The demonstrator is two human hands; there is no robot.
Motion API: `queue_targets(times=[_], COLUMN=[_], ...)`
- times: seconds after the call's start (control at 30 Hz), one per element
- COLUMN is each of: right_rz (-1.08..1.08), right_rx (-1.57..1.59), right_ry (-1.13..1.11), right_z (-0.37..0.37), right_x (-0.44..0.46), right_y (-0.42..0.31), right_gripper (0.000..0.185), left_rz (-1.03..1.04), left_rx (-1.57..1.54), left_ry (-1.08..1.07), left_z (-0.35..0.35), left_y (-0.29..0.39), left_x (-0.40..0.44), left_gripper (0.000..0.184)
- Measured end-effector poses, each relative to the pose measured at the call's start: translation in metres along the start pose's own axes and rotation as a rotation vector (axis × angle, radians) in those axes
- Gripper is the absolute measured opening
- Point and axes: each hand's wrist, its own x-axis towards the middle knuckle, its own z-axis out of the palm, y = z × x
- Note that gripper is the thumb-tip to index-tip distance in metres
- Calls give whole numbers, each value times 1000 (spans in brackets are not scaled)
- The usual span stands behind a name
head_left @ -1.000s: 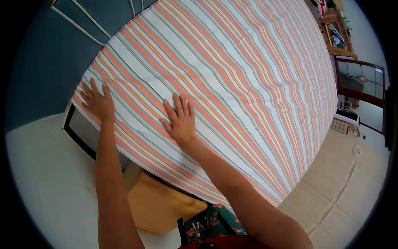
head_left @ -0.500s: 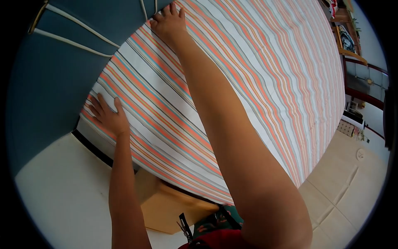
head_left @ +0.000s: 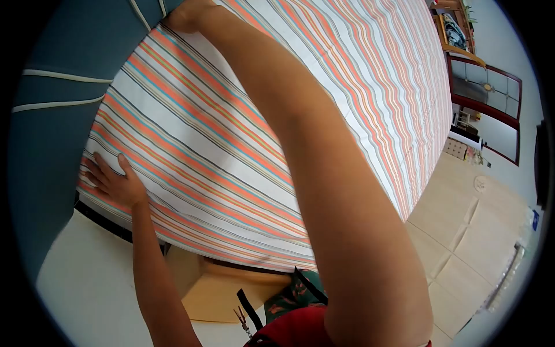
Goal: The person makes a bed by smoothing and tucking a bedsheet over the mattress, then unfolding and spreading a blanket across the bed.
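A striped sheet (head_left: pixel 191 121) in white, orange and blue covers the bed. My left hand (head_left: pixel 118 184) lies flat on the sheet near its left corner, fingers apart, holding nothing. My right arm stretches across the bed. My right hand (head_left: pixel 186 16) is at the far edge of the sheet, against the blue headboard (head_left: pixel 63 52). Its fingers are hidden from view, so what they touch or hold does not show.
A wooden cabinet (head_left: pixel 231 292) stands by the near side of the bed. Pale floor tiles (head_left: pixel 445 214) lie at the right. A wooden chair (head_left: pixel 465 55) and a dark-framed glass door (head_left: pixel 485 87) are beyond the bed.
My right hand has moved from the middle of the sheet up to the headboard edge, and its fingers have gone out of sight. My left hand stays flat near the corner. The view has shifted.
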Motion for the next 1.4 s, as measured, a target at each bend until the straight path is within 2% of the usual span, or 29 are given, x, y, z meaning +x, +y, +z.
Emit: queue_targets(times=[0.07,0.27,0.4,0.53,0.6,0.63,0.67,0.87,0.97,1.0,1.1,1.17,1.23,1.27,1.33,1.4], right_rz=[11,90,75,8,-15,-18,-34,18,-5,36,388,327,181,175,75,91], right_rx=[-87,-328,-296,-31,-72,-90,52,241,227,260,89,494,474,478,488,517], right_ry=[-36,49,-10,-208,243,459,738,1015,999,865,569,822,540,331,167,190], right_z=[2,38,27,-1,22,36,46,33,30,28,34,35,23,27,51,54], right_x=[-6,6,4,-2,3,3,7,11,11,5,-25,-86,-193,-245,-317,-314], right_y=[2,-10,-4,8,11,13,16,9,8,6,-35,-74,-103,-116,-130,-132], right_gripper=[38,40,41,51,27,23,21,26,28,32,40,56,68,66,60,56], left_rz=[-13,-26,-27,-34,-18,-9,-2,-11,4,11,32,30,27,32,19,32], left_rx=[-36,-43,-65,-19,-16,-17,-56,-64,-67,-69,-50,15,-10,-21,-33,-48], left_ry=[-19,-39,-29,-59,-70,-87,-55,-45,-36,-21,-16,-6,-9,-1,13,-17], left_z=[5,6,3,2,0,1,2,6,6,6,4,13,18,18,17,5], left_y=[-5,-6,-3,-1,-1,-3,-1,1,-1,-2,-1,-5,-8,-9,-6,-1], left_x=[0,-4,-4,-4,-5,-7,-6,-7,-8,-6,-8,-8,-12,-12,-11,-12], left_gripper=[67,67,66,66,67,68,67,70,72,72,73,73,72,72,71,70])
